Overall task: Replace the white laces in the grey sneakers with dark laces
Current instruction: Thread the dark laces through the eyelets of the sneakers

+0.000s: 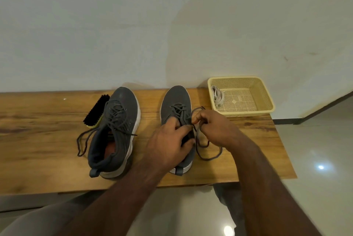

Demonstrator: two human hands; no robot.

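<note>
Two grey sneakers stand on a wooden table (38, 140), toes toward the wall. The left sneaker (116, 130) carries a dark lace (84, 140) whose loose ends trail off its left side. The right sneaker (176, 105) also has a dark lace (208, 156), looping onto the table at its right. My left hand (168, 142) lies over the right sneaker's opening, fingers curled on the tongue area. My right hand (212, 126) pinches the dark lace just right of the eyelets. White laces (216, 95) lie bundled in a basket.
A cream plastic basket (263, 102) sits at the table's back right corner. A black-bristled shoe brush (96, 111) lies against the left sneaker's left side. The wall runs along the table's far edge; tiled floor lies to the right and below.
</note>
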